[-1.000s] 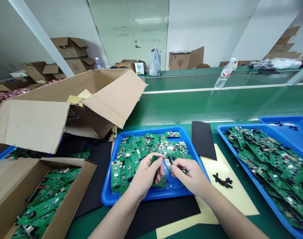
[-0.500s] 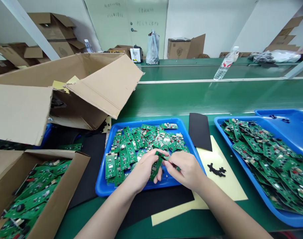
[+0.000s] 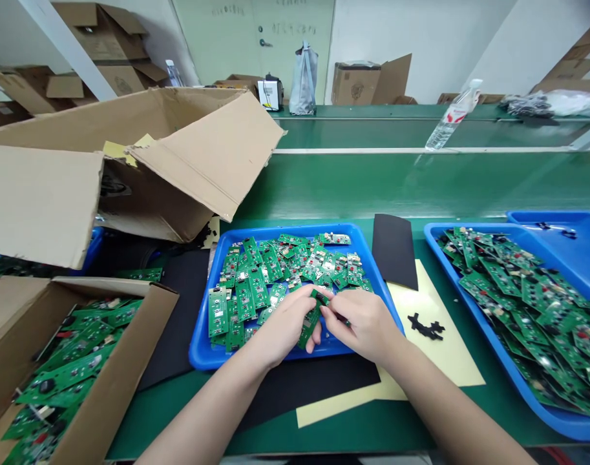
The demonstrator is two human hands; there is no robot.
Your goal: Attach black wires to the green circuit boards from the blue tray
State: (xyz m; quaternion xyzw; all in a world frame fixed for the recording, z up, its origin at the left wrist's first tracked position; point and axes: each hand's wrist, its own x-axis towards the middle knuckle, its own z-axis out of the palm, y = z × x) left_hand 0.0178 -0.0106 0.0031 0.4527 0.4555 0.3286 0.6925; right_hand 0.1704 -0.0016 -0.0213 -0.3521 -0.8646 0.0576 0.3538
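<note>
My left hand [image 3: 291,323] is closed around a green circuit board [image 3: 310,324], held at a slant over the front part of a blue tray [image 3: 198,352]. A small black piece [image 3: 320,298] lies at the board's upper end. Against that end my right hand [image 3: 362,321] is closed in a pinch, thumb and fingertips touching the board's edge; what they pinch is hidden. Beneath and behind both hands, many green circuit boards [image 3: 246,297] lie loosely in the tray. Right of the tray, a cluster of small black pieces [image 3: 425,327] sits on a pale yellow sheet [image 3: 452,361].
A second blue tray [image 3: 493,381] heaped with boards stands at right, another blue tray [image 3: 561,252] behind it. At left are a cardboard box [image 3: 125,361] of boards and a large open carton [image 3: 202,155]. A black sheet [image 3: 395,252] and water bottle [image 3: 452,119] stand beyond.
The view has shifted slightly, so the scene sits a little higher in the picture. Both hands keep the same hold at the board, with only small finger movement.
</note>
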